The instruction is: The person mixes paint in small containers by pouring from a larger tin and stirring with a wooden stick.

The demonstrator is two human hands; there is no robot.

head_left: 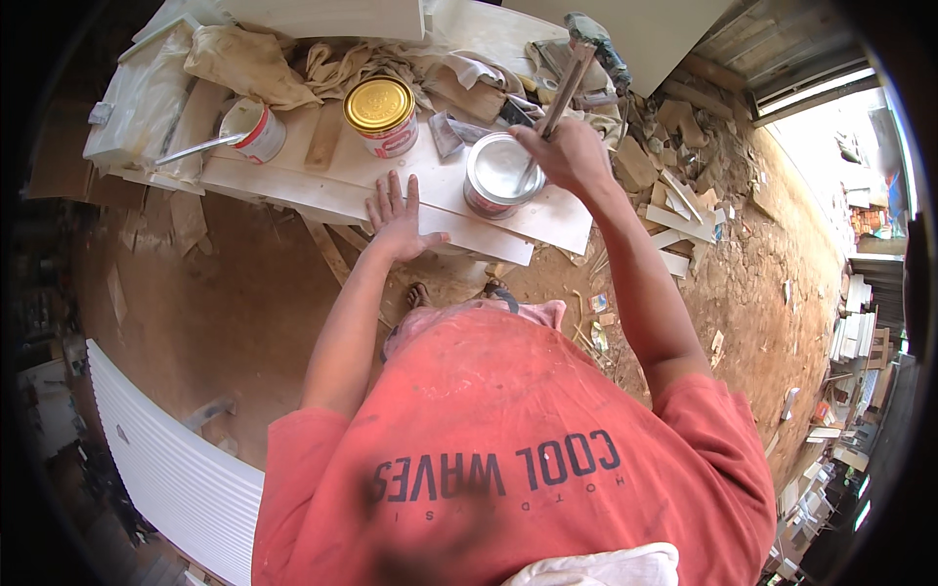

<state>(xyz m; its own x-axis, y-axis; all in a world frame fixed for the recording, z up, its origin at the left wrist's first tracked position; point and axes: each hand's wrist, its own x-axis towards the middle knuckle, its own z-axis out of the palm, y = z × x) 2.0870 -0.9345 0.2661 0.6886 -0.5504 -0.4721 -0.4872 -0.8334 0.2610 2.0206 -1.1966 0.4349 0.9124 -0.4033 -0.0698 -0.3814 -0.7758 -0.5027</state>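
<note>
My right hand is closed around a long, flat wooden stick. Its lower end reaches into an open metal can with pale, whitish contents, at the right of the bench. With fingers spread, my left hand lies on the white board at the bench's front edge and holds nothing. Just beyond it stands a red-and-white can with a gold lid. Farther left is a smaller open can, with a light-coloured flat tool sticking out over its rim.
Crumpled cloths and a dusty power tool lie along the back of the white-topped bench. Wood offcuts litter the dirt floor at the right. A white ribbed panel stands at the lower left.
</note>
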